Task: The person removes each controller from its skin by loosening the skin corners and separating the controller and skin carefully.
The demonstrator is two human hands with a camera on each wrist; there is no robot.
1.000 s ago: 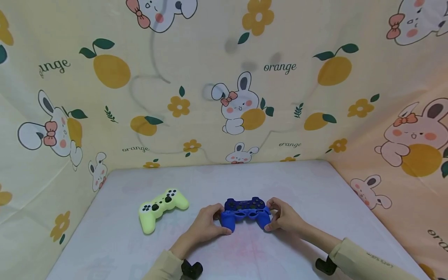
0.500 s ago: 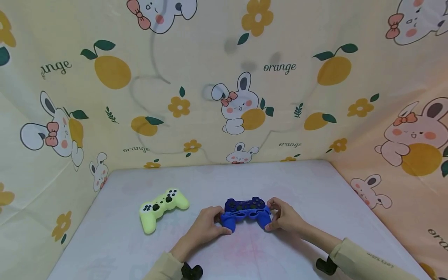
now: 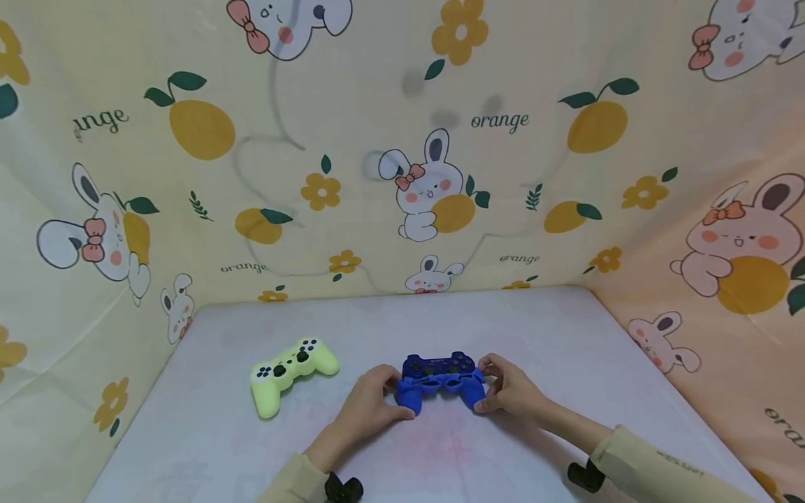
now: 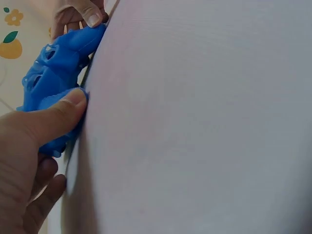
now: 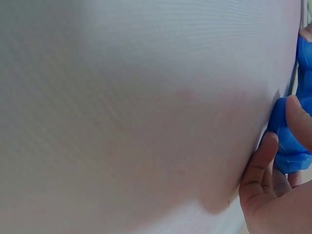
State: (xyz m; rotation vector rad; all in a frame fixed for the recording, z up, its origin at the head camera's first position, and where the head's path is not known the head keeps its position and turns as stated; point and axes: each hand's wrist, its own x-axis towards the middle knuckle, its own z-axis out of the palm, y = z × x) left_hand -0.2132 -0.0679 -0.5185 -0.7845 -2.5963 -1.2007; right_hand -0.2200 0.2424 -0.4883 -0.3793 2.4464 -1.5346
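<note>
A dark blue game controller [image 3: 438,366] lies on the table in the head view, its upper part with the buttons showing. Round its lower part and grips sits a brighter blue rubbery cover [image 3: 410,398], loose and wrinkled across the middle. My left hand [image 3: 372,402] holds the left grip through the cover, the thumb on the near end, as the left wrist view confirms. On the other side my right hand [image 3: 516,391] pinches the right grip between thumb and fingers. In the right wrist view the cover [image 5: 287,146] is partly cut off by the frame edge.
To the left on the white table [image 3: 207,419] lies a pale green controller [image 3: 292,370], turned at an angle. A patterned cloth [image 3: 352,126] with rabbits and oranges stands behind the table and along both sides.
</note>
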